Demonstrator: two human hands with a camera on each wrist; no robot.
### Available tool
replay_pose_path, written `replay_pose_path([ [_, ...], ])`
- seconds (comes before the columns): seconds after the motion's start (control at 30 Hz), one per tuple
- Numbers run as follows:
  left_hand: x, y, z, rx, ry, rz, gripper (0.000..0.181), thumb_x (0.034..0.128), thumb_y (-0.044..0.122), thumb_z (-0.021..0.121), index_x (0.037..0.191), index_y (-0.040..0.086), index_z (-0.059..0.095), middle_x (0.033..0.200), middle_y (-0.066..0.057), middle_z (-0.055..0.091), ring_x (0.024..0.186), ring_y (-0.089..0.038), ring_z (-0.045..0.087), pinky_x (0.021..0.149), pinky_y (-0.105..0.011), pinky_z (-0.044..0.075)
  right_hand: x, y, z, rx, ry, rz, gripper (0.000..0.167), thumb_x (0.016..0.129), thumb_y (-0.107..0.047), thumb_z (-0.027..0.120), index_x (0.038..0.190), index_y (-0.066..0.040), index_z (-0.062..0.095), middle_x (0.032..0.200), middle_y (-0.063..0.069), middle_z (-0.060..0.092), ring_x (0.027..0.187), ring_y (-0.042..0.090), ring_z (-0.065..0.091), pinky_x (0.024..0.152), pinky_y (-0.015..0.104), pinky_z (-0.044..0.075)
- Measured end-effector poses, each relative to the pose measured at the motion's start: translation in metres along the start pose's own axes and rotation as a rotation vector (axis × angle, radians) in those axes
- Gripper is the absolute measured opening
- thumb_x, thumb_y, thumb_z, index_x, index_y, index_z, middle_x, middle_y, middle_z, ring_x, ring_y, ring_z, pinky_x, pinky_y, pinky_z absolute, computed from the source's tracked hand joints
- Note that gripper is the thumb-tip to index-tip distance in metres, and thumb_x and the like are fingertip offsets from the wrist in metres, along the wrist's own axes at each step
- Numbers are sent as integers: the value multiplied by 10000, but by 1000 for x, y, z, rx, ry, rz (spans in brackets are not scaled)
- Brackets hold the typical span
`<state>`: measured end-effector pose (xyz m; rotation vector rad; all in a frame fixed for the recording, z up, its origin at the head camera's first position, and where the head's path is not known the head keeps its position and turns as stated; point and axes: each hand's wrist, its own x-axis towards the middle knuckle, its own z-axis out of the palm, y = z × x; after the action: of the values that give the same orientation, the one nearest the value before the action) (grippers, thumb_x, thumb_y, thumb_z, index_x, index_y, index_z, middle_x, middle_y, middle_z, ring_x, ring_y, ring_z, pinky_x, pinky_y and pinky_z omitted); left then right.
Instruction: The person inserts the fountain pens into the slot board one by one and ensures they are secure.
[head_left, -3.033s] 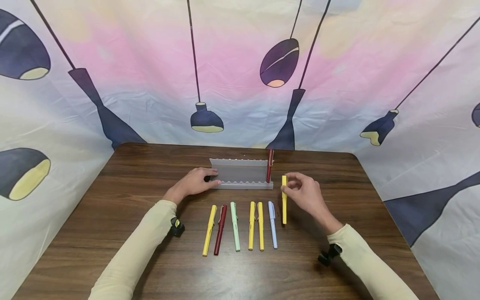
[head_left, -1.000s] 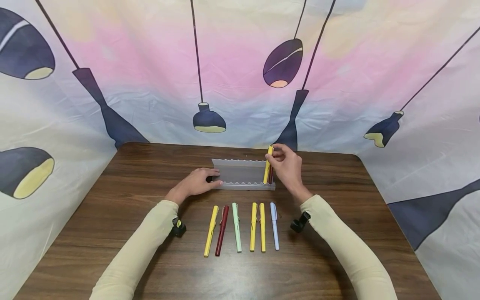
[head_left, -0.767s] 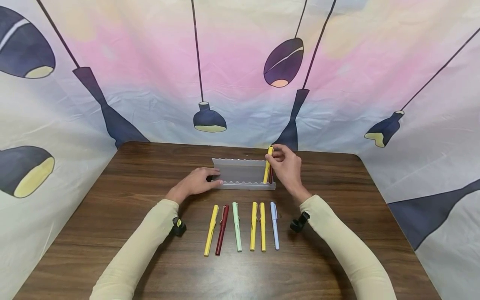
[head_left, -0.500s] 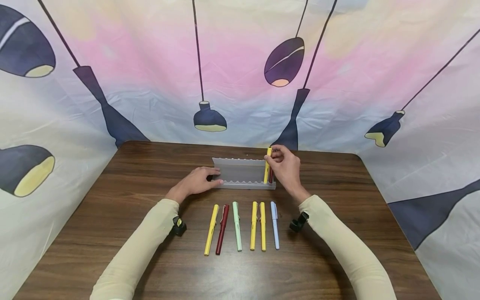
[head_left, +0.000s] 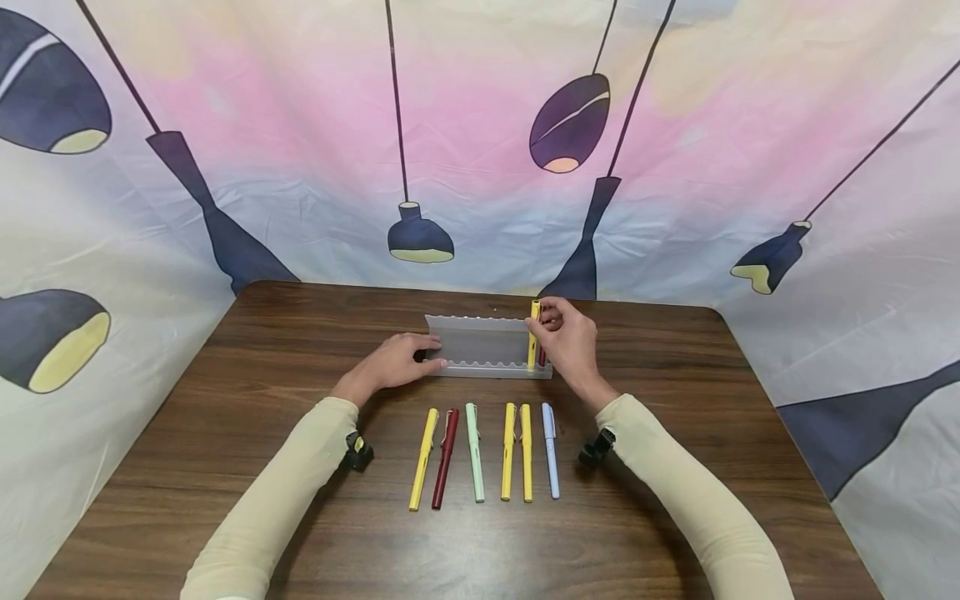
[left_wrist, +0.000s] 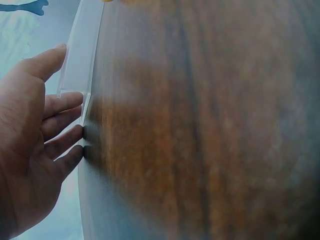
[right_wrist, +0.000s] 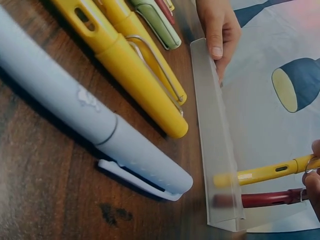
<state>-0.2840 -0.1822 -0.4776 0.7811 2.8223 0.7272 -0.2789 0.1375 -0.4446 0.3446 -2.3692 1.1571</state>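
Both busy: left hand grips rack at left; right hand pinches yellow pen, apparently seating it; next probably calls for release.

Curtained-off tabletop booth, lamp-printed cloth hung on three sides, wood-grain table within

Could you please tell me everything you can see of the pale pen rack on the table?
The pen rack is long and translucent, like frosted plastic, with a tall back edge and low front wall, both scalloped. It sits on the wooden table, beyond the row of loose pens. A yellow pen, held by the right hand, and a dark red pen are side by side near its right end, lower ends showing through the front wall. The left hand touches its left end.
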Motion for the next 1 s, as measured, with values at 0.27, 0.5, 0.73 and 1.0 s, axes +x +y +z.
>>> replay_pose_path([
  [0.27,1,-2,0,3,1,6,587,1017,471,599,1400,28,622,1502,-164,538,1411,-371,474,1143,-564,386,0,1,1,-22,-6,-36,416,893,-208,818,1258,-56,689,894,83,731,775,215,737,665,418,610],
  [0.5,1,-1,0,-2,-4,-4,591,1016,481,595,1405,37,620,1507,-156,535,1415,-374,467,1144,-565,384,0,1,2,-53,-11,-53,409,900,-222,813,1249,-40,703,889,88,728,776,226,739,676,435,611],
  [0.73,1,-1,1,-7,-1,-7,590,1016,486,592,1405,43,622,1510,-150,533,1417,-372,465,1145,-562,383,0,2,0,-86,-16,-59,410,918,-267,791,1263,-64,705,899,79,742,759,207,732,673,428,599],
  [1.0,1,-1,1,-8,-3,-24,579,1010,478,604,1395,46,632,1506,-141,540,1420,-367,463,1149,-560,380,1,2,-3,-119,-8,-53,374,908,-194,773,1262,-87,715,908,85,747,740,204,728,693,439,592],
])
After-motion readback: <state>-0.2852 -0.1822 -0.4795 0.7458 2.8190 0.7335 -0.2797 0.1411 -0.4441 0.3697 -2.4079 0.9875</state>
